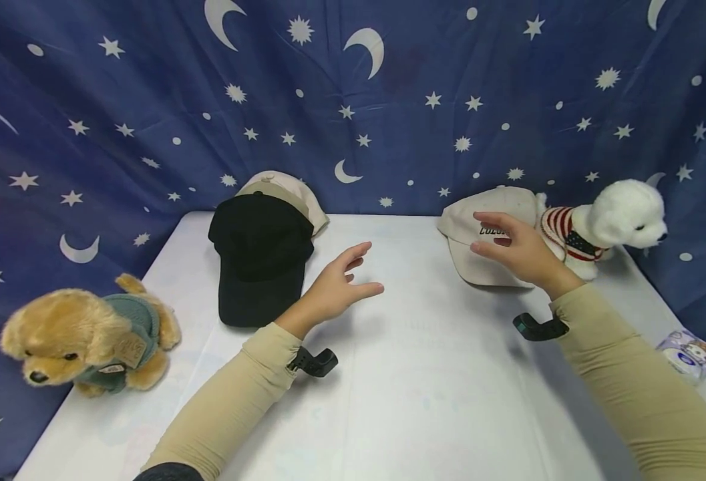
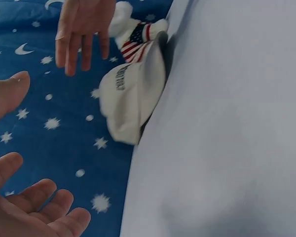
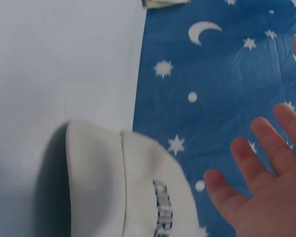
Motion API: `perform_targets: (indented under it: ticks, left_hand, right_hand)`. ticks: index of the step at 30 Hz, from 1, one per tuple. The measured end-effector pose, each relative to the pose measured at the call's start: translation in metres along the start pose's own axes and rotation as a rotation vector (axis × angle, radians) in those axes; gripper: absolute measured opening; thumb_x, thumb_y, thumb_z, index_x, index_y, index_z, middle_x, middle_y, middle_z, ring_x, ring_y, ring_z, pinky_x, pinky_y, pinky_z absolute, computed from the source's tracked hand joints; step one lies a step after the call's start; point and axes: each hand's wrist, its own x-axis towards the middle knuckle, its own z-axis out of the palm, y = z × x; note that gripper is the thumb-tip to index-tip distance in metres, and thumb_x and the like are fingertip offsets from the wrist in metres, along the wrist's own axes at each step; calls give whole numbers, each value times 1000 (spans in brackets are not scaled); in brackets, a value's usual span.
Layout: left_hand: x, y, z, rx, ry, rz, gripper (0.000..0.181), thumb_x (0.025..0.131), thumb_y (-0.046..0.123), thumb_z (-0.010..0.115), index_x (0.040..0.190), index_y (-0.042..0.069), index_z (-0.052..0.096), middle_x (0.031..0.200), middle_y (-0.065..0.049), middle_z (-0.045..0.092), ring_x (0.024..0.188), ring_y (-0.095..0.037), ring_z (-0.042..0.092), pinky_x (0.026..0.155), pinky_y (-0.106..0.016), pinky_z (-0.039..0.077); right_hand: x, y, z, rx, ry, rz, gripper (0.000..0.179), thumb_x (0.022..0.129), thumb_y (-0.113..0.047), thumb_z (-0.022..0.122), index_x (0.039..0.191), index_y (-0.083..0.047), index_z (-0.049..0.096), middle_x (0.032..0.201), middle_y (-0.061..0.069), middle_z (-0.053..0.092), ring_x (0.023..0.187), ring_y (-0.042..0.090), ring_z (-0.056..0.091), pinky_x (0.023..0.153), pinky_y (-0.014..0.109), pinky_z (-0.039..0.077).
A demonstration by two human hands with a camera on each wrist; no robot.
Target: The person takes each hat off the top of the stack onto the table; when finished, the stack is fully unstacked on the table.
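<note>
My left hand hovers over the table just right of a black cap, its fingers parted from the thumb and nothing between them. Behind the black cap, partly covered by it, sits a beige cap. Above a cream cap with dark lettering hangs my right hand, fingers loosely spread and holding nothing. The same cream cap shows in the left wrist view with the right hand near it. In the right wrist view the cream cap stands apart from the fingers.
A white plush dog in a striped sweater sits right of the cream cap. At the left edge is a tan plush dog in a teal garment. A small purple package lies at the right edge of the white table. A starry blue curtain hangs behind.
</note>
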Motion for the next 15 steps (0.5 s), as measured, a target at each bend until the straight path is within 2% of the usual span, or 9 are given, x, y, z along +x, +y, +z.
perform_targets:
  ticks: [5,9,15]
  left_hand:
    - [-18,-4,-25,21,64,27,78,89,15,76,155,8,35,158,-8,35,143,-26,35,114,-48,31]
    - [-34,-8,-44,47,123,15,77,90,14,75,155,7,34,159,-10,34,144,-27,33,114,-46,31]
    - [-54,-17,-71,86,201,7,78,91,14,74,155,1,31,159,-16,32,144,-31,32,115,-49,29]
  right_hand:
    - [2,-8,16,37,-41,-45,64,93,-10,71,148,4,42,148,24,43,134,40,40,106,57,36]
    - [5,-15,29,38,-63,-49,64,92,-11,72,148,4,42,148,23,44,135,38,41,107,55,36]
    - [12,-26,46,65,-94,-58,61,93,-16,72,146,0,47,146,18,48,133,36,44,107,52,38]
